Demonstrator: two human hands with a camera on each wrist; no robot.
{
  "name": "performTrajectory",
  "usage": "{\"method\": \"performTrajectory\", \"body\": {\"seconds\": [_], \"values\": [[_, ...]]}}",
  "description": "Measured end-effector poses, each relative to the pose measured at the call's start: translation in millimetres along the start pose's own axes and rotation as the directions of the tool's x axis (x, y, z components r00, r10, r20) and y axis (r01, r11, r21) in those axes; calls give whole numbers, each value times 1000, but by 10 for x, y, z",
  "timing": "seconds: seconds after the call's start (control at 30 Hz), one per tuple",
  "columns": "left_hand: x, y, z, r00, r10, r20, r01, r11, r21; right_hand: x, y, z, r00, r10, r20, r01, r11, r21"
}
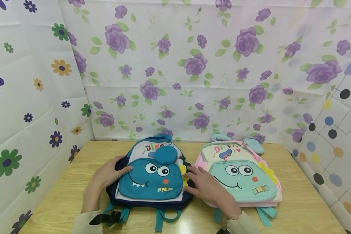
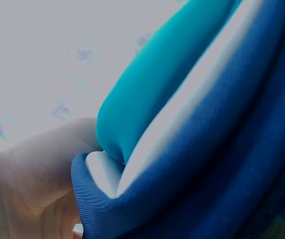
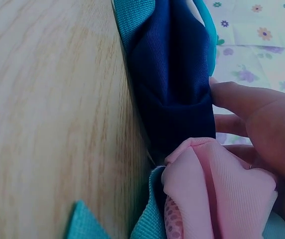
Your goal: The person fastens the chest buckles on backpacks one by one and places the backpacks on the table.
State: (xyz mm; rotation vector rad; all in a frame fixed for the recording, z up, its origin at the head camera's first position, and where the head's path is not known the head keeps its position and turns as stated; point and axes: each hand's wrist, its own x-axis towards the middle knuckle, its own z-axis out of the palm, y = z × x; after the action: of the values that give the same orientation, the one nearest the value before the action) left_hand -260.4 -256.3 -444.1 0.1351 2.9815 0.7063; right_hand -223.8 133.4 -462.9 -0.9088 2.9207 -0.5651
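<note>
A child's blue backpack (image 1: 146,182) with a dinosaur face, white trim and navy sides lies face up on the table. My left hand (image 1: 109,174) grips its left side, the thumb over the front pocket's edge. In the left wrist view the thumb (image 2: 58,154) is at the teal pocket beside the navy side pocket (image 2: 95,204). At the bag's right edge, by the yellow spikes (image 1: 183,174), my right hand (image 1: 206,183) rests its relaxed fingers. The right wrist view shows fingertips against the navy side (image 3: 172,99). My right forearm crosses a pink and mint backpack (image 1: 242,177).
The wooden table (image 1: 304,195) holds both backpacks side by side. Teal straps (image 1: 159,221) trail from their bottoms towards the front. A small round teal pouch (image 1: 165,154) lies on the blue bag. Flowered cloth (image 1: 175,71) hangs behind the table.
</note>
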Motion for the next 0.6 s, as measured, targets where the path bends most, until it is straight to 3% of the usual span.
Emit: {"method": "performTrajectory", "body": {"seconds": [0.33, 0.6], "values": [[-73, 132, -144, 997, 16, -69, -20, 998, -66, 3, 4, -9, 1000, -6, 7, 6, 1000, -7], [-138, 215, -270, 990, 55, -132, -77, 983, -169, 3, 9, -12, 1000, -3, 11, 4, 1000, -20]]}}
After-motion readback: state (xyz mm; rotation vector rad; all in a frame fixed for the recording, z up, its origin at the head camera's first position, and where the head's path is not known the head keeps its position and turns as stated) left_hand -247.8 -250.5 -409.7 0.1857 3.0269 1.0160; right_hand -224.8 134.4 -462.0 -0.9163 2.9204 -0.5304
